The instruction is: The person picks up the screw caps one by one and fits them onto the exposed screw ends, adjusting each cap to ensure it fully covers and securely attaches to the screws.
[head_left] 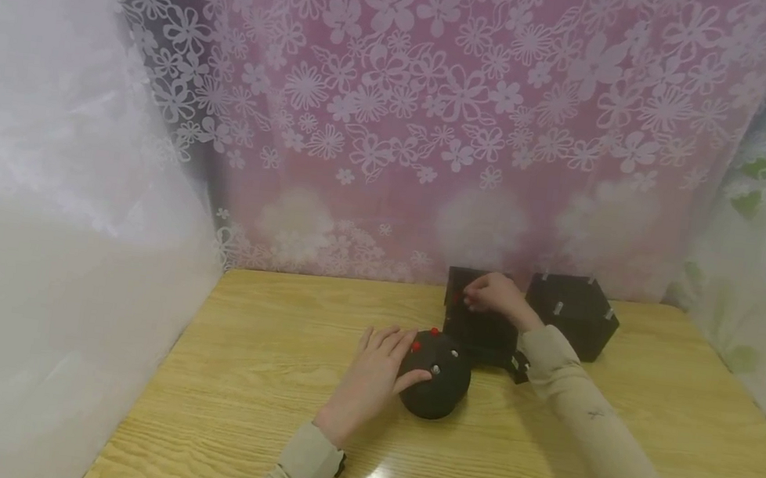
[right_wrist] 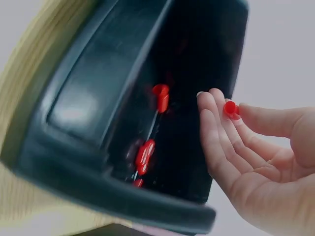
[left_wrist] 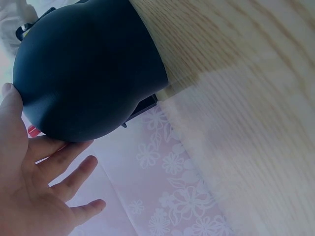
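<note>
My left hand [head_left: 370, 376] rests against the side of a black ball-like dome [head_left: 439, 395], its thumb lying over the front and its fingers spread nearly straight. Two red pegs [head_left: 416, 346] and two silvery pegs [head_left: 435, 369] stick out of the dome's top. In the left wrist view, the thumb and index finger touch the dome [left_wrist: 88, 73] while the other fingertips stand apart from it. My right hand [right_wrist: 261, 152] pinches a small red peg [right_wrist: 231, 110] between thumb and fingers, over a black open bin [right_wrist: 74, 98]. Several red pieces [right_wrist: 145, 157] lie inside that bin.
Right of the bin stands a black angular block [head_left: 576, 316] with several silvery pegs on it. Everything sits on a wood-grain table [head_left: 250, 413]. A pink flowered curtain [head_left: 369, 111] hangs along the back edge, with pale sheets on both sides.
</note>
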`<action>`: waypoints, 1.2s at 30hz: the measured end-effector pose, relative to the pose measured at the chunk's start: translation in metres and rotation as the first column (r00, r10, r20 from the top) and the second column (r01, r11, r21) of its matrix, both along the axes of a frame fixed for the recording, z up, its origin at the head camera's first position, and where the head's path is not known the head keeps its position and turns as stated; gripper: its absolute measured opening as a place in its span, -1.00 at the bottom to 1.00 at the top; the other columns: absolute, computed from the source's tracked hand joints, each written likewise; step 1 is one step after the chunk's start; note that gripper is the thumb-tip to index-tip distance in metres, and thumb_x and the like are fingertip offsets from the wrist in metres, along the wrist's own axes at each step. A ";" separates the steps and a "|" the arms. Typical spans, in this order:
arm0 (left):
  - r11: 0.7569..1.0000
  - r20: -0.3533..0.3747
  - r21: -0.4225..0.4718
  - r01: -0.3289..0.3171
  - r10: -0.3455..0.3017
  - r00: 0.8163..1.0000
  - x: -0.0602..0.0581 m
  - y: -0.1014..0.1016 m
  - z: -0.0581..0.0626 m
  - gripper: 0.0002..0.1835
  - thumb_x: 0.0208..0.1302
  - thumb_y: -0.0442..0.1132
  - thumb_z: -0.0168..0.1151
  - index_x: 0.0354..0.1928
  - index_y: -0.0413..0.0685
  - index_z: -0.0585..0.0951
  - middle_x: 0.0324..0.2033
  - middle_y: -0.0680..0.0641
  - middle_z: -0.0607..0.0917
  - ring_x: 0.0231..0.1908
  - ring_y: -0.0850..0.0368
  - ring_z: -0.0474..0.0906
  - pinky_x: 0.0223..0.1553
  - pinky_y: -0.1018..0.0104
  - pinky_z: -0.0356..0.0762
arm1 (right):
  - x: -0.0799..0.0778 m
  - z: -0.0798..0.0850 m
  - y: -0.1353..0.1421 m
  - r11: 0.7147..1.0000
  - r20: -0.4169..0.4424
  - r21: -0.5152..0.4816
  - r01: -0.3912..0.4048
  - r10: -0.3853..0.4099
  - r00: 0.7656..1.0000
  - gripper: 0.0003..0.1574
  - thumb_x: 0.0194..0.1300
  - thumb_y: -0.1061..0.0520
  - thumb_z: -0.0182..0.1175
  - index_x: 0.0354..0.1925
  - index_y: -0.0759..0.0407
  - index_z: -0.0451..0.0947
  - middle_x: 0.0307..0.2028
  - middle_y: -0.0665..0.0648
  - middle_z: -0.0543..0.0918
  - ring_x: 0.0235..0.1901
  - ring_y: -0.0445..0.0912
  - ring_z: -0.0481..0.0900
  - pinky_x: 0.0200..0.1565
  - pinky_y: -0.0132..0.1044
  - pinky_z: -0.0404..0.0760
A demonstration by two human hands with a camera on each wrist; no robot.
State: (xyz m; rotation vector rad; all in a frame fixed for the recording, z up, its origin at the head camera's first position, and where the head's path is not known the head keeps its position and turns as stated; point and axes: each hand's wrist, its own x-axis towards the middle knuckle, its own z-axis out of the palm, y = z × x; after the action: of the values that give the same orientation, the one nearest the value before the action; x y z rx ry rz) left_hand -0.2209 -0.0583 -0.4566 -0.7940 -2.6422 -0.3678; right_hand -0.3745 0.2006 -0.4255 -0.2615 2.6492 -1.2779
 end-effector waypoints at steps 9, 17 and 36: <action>1.000 0.019 0.013 0.001 -0.001 1.000 0.001 0.000 0.002 -0.19 0.22 0.37 -0.25 0.34 -0.04 0.26 0.21 -0.11 0.42 0.28 0.00 0.21 0.34 -0.08 -0.04 | 0.020 0.015 -0.002 0.981 0.000 -0.182 -0.073 0.075 0.997 -0.55 0.36 0.15 0.03 0.05 0.52 0.42 -0.17 0.40 0.62 -0.24 0.06 0.66 -0.16 -0.18 0.64; 1.000 -0.003 0.011 -0.003 0.003 1.000 0.001 0.001 0.001 -0.20 0.22 0.37 -0.25 0.33 -0.03 0.28 0.22 -0.08 0.42 0.27 0.01 0.24 0.33 -0.07 0.00 | 0.042 0.026 -0.004 0.969 -0.061 -0.220 -0.109 0.098 0.993 -0.50 0.37 0.09 0.04 0.08 0.48 0.41 -0.13 0.39 0.61 -0.16 0.14 0.62 -0.09 -0.09 0.60; 1.000 0.001 0.017 -0.006 0.006 1.000 0.002 0.001 0.000 -0.20 0.22 0.37 -0.23 0.33 -0.03 0.27 0.23 -0.06 0.41 0.27 0.01 0.23 0.34 -0.07 -0.04 | 0.094 0.018 -0.004 0.908 -0.148 -0.402 -0.117 0.062 0.987 -0.49 0.36 0.03 0.04 0.08 0.41 0.41 -0.08 0.39 0.59 -0.12 0.11 0.62 -0.03 -0.16 0.58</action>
State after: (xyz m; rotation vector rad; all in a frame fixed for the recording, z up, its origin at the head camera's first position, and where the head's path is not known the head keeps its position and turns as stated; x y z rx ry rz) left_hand -0.2193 -0.0568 -0.4562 -0.7807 -2.6386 -0.3884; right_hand -0.2801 0.1965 -0.4077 -0.5385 2.4054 -1.8349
